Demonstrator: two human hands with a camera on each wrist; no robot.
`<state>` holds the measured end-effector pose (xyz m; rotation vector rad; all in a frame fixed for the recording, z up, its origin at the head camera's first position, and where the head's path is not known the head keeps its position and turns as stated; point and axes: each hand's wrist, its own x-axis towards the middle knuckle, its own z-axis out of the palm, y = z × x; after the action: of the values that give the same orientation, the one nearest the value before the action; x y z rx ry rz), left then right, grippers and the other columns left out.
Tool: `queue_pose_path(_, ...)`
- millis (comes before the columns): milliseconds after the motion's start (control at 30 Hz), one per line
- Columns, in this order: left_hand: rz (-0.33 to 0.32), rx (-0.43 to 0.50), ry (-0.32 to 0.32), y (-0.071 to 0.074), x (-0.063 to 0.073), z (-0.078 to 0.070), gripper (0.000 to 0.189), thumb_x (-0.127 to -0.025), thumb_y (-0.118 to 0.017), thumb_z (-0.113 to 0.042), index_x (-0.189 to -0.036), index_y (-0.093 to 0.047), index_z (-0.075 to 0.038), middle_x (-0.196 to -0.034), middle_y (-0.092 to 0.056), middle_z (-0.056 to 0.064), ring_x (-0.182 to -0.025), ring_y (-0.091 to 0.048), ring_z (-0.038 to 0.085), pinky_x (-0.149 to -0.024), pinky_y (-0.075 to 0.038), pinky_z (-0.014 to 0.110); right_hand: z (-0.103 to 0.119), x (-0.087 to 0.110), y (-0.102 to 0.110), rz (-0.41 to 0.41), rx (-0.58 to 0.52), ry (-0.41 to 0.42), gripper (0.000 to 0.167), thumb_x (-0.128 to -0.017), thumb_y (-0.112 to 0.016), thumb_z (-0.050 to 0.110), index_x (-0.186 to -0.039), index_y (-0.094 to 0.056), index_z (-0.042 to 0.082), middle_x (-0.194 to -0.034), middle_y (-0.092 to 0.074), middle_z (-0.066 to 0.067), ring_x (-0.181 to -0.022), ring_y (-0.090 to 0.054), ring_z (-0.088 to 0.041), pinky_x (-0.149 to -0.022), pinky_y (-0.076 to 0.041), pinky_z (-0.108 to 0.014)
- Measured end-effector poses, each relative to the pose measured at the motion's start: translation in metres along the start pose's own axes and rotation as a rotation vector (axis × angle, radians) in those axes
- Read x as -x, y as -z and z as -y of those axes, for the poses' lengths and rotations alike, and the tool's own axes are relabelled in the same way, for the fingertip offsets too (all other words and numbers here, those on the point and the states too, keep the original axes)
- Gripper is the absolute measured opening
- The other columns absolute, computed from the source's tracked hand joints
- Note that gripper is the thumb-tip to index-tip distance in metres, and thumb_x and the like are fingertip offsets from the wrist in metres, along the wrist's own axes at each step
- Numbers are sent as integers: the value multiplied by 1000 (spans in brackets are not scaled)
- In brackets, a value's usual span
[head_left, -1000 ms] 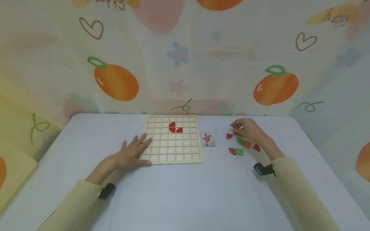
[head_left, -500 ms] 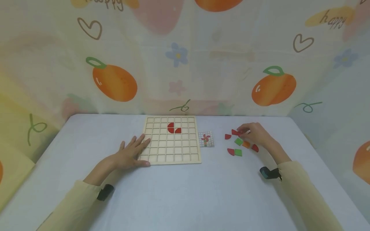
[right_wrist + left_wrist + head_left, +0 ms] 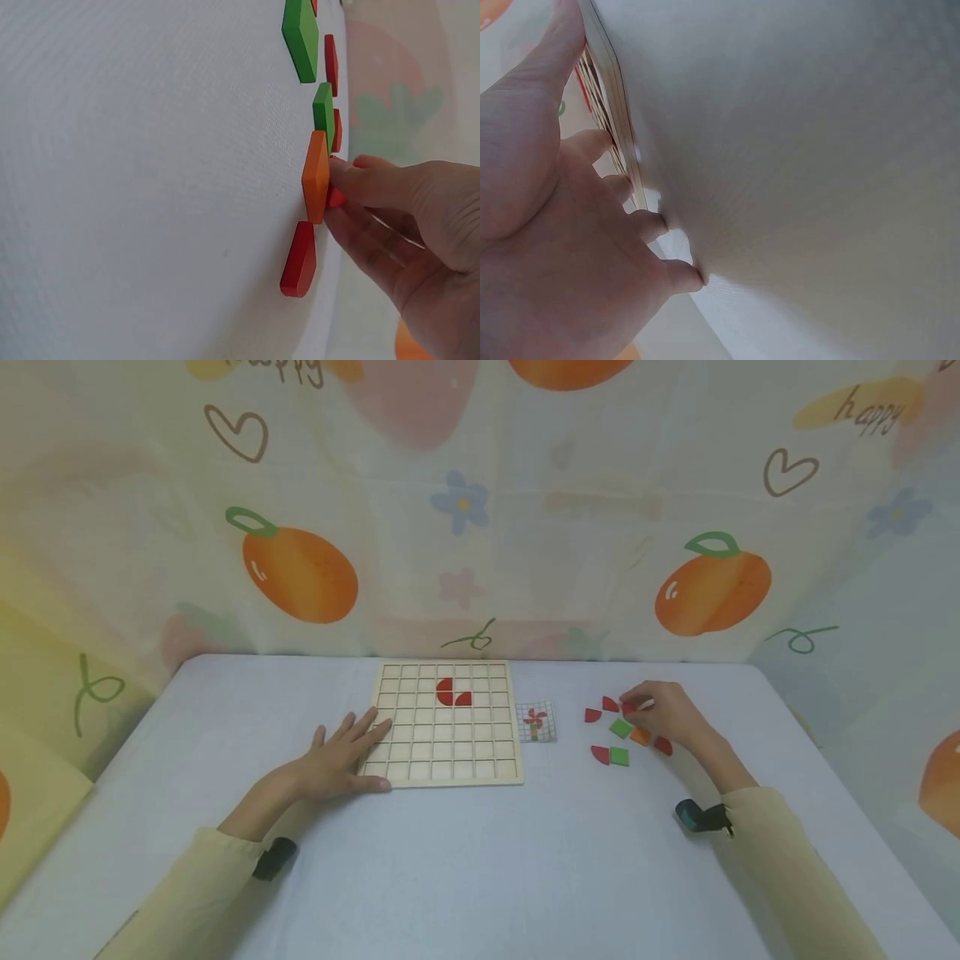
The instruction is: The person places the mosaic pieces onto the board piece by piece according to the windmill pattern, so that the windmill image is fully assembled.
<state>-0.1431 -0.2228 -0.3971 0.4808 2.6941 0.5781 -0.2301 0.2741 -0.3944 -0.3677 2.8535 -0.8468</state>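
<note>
My left hand (image 3: 341, 760) lies spread at the lower left of a wooden grid board (image 3: 442, 764). Its fingers rest over the board's left edge, and the thumb touches the near edge; the left wrist view shows this hand (image 3: 562, 217) against the board's side (image 3: 613, 90). Red quarter-circle tiles (image 3: 446, 697) sit in several upper cells. To the right, my right hand (image 3: 663, 714) pinches a red quarter-circle tile (image 3: 628, 707) between thumb and fingers at the tabletop. In the right wrist view this tile (image 3: 336, 196) is partly hidden behind the fingers and an orange square tile (image 3: 316, 178).
A small pattern card (image 3: 536, 721) with a red flower picture lies beside the board. Around the right hand are loose tiles: a green square (image 3: 620, 728), another green square (image 3: 619, 757), and several red quarter-circles (image 3: 601, 755). A patterned curtain (image 3: 570, 568) hangs behind the table.
My right hand has moved slightly right and nearer, taking a red quarter-circle tile away from another red tile that stays to its left. The left hand stays on the board.
</note>
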Motion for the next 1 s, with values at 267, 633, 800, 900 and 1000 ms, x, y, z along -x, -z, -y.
queue_pose_path(267,-3,10,-10,1,1,-1,100,-83,-69,-56,-156,-20,-9,-162,-4,22,-145,2,50,-107,7,73,-1,3,3,-10,-32,9,30,-89,-68,1,-119,-67,-2,-112,-65,-21,-101,-64,-38,-75,-59,-38)
queue_pose_path(633,-4,4,-6,-1,0,2,100,-83,-69,-57,-157,-21,-10,-163,-4,21,-146,2,50,-107,7,73,1,1,14,-44,17,78,25,-89,-70,2,-114,-70,-2,-106,-70,-18,-100,-64,-35,-85,-55,-47)
queue_pose_path(800,-7,16,-19,1,1,0,99,-84,-69,-56,-156,-21,-9,-162,-4,22,-145,1,51,-106,6,74,9,-3,17,-50,15,113,26,-90,-68,0,-115,-69,-4,-105,-70,-19,-100,-64,-35,-86,-55,-48)
queue_pose_path(900,-7,26,-27,1,2,0,99,-84,-69,-56,-156,-21,-8,-162,-4,22,-145,2,50,-106,7,73,15,-5,18,-52,11,135,26,-89,-69,-1,-114,-69,-4,-104,-71,-19,-98,-65,-34,-86,-55,-48)
queue_pose_path(1000,-6,29,-31,1,2,0,98,-84,-69,-55,-156,-21,-8,-162,-4,22,-145,2,50,-106,7,73,21,-9,17,-54,4,159,25,-88,-70,-2,-113,-70,-5,-103,-71,-18,-97,-65,-34,-86,-55,-48)
